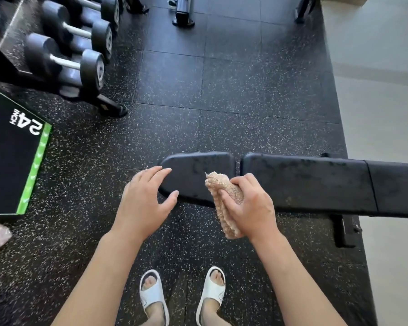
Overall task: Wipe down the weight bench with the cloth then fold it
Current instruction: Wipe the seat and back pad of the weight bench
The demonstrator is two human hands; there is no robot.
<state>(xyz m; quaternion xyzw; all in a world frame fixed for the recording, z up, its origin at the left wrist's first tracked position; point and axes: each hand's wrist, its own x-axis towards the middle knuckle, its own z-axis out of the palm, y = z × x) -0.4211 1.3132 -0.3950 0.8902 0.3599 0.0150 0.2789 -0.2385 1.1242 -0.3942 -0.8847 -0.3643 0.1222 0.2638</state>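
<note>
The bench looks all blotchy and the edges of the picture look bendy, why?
Head view: the weight bench shows dull patchy marks under soft light; the right hand grips the cloth; the wide lens bends the dumbbells and the frame edges, which look a little soft.

Nubby terry cloth (224, 198); smooth matt bench (304, 182)

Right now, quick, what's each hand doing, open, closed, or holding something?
Left hand: open, fingers spread at the end of the weight bench, holding nothing.
Right hand: closed round the bunched tan cloth, on the bench.
</note>
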